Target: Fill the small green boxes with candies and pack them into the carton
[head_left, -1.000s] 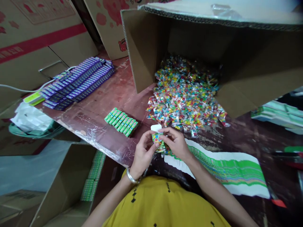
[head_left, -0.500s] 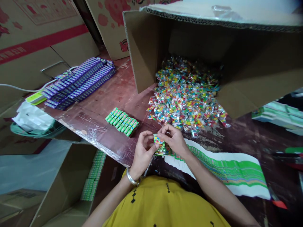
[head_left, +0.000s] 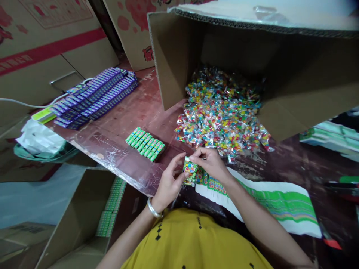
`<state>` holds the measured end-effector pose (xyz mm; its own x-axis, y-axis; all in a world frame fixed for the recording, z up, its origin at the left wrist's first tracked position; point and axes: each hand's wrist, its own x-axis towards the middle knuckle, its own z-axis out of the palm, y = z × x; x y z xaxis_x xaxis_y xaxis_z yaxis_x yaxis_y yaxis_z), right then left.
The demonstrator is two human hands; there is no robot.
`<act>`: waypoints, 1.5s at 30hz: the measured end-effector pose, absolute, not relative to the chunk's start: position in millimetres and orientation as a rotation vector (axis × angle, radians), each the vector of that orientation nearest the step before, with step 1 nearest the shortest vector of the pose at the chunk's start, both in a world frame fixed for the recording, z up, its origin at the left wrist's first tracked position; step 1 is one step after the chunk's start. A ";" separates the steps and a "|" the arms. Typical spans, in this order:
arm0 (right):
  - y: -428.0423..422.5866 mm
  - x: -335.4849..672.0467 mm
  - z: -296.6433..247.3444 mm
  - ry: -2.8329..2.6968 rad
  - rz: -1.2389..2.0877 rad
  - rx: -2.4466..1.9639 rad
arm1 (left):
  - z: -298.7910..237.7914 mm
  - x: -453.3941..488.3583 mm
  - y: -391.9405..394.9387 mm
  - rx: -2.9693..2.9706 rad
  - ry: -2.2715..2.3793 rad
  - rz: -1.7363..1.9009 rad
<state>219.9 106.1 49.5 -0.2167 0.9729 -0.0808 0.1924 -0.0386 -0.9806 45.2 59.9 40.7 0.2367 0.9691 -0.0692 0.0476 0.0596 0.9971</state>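
A small green box (head_left: 191, 170) with a colourful printed front is held just on the near side of the candy heap (head_left: 221, 116), toward the person's body. The 2 hands grasp it together: the left hand (head_left: 170, 179) holds its left side with the thumb on the front, and the right hand (head_left: 210, 164) pinches near the top, where a bit of white flap shows at the fingertips. A silver bangle (head_left: 153, 209) circles the left wrist.

The candy heap itself, clear packets of multicoloured sweets, spills onto the dark red tabletop (head_left: 165, 121) from the mouth of a large open carton (head_left: 305, 89) behind it. To the near left of the heap lies a slanting row of green boxes (head_left: 146, 144), packed side by side. To its near right, a fanned strip of green-and-white card (head_left: 283, 201) runs partly beneath the right forearm. Farther left of the heap sit rows of purple boxes (head_left: 97, 99), with a white cable (head_left: 19, 104) at their far side. Well to the near left of the heap, below the tabletop's edge, a lower carton (head_left: 71, 216) contains stacked green boxes (head_left: 110, 205).
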 end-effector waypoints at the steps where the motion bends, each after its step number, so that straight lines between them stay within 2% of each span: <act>1: 104.3 220.1 51.7 -1.562 1.262 -1.284 | 40.2 44.7 60.4 1.285 1.083 0.963; 9: 82.9 224.8 53.8 -2.089 1.008 -1.237 | 34.6 41.2 69.8 1.063 1.035 1.041; 15: 80.5 218.2 45.3 -2.131 0.712 -1.210 | 30.6 40.1 72.7 1.032 1.141 1.027; 18: 82.3 217.1 41.9 -2.154 0.689 -1.197 | 32.9 31.9 74.7 1.225 1.311 0.926; 24: 83.5 221.4 34.0 -2.226 0.729 -1.277 | 33.3 7.0 88.8 1.960 1.991 0.803; 29: 82.0 232.2 32.9 -2.142 0.685 -1.406 | 28.1 -5.9 102.2 2.144 2.195 0.607; 32: 84.6 244.6 32.9 -2.069 0.622 -1.484 | 29.7 -1.3 98.9 2.131 2.148 0.699; 35: 90.9 258.3 29.0 -2.008 0.544 -1.592 | 29.8 16.3 86.4 2.138 1.890 0.793; 39: 98.3 266.2 18.2 -2.084 0.447 -1.683 | 19.0 48.8 68.9 2.203 1.596 0.621; 45: 97.8 260.6 15.8 -2.112 0.434 -1.638 | 3.2 68.7 59.9 2.192 1.591 0.463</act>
